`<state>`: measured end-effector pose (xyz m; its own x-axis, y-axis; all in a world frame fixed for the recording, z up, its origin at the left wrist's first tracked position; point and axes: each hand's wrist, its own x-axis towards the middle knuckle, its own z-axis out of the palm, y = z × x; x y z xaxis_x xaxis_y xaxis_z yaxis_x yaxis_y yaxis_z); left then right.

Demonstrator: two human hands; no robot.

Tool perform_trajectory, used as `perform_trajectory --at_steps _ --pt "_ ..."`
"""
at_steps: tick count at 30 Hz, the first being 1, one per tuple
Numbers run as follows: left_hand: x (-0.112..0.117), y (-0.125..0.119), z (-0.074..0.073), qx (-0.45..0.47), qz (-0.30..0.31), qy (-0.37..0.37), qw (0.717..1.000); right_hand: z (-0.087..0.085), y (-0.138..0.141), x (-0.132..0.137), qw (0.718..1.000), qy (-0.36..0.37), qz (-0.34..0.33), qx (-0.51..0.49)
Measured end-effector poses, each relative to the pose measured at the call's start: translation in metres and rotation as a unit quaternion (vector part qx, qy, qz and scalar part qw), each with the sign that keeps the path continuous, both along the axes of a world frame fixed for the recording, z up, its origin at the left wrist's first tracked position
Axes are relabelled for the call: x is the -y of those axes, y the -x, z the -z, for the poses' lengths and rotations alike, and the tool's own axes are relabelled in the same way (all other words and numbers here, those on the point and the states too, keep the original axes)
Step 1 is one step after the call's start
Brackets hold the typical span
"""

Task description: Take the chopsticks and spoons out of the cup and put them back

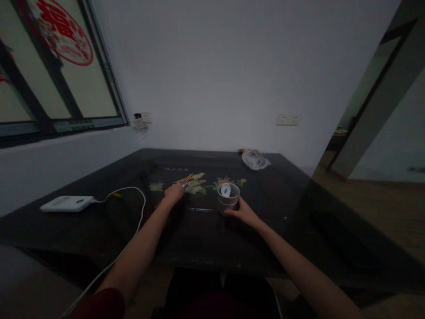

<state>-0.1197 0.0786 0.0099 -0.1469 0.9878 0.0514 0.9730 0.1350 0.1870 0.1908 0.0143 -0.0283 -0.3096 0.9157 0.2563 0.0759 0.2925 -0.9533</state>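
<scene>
Cup (pixel 227 205): greyish, see-through, mouth upward, at the near middle of a dark, glossy table (pixel 199 241). Cannot tell whether its base touches the tabletop. Inside, near the rim, a white rounded piece (pixel 226 190) with a small blue mark, tilted to face the wearer.

Right hand (pixel 247 214) grips the cup from its right side, thumb across the near face low down, fingers mostly hidden behind.

Left hand (pixel 174 194) lies to the cup's left, well apart from it, closed around slender yellowish-brown sticks (pixel 188 177). Their front ends point away and to the right; a darker end shows behind the wrist. A shiny silvery item (pixel 185 185) sits at the fingers; its form is too small to tell.

Beyond both hands, a printed floral pattern (pixel 197 182) in pale yellow and green spreads over the tabletop. Far edge, right of the cup: crumpled clear plastic bag (pixel 255 160), with something brown (pixel 244 151) just behind it.

Left side of the table: white flat device (pixel 68 204), a white cable (pixel 143 208) running from it in a loop toward the wearer.

Outward: pale wall (pixel 212 88) with sockets (pixel 288 119); window (pixel 78 88) at left bearing a round red sticker (pixel 63 31).
</scene>
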Motion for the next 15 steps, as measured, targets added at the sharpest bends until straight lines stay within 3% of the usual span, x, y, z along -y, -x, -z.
perform_trajectory --at_steps 15 --pt "-0.004 -0.007 0.015 -0.036 -0.024 -0.018 0.999 -0.006 -0.001 0.003 0.999 -0.022 0.014 0.035"
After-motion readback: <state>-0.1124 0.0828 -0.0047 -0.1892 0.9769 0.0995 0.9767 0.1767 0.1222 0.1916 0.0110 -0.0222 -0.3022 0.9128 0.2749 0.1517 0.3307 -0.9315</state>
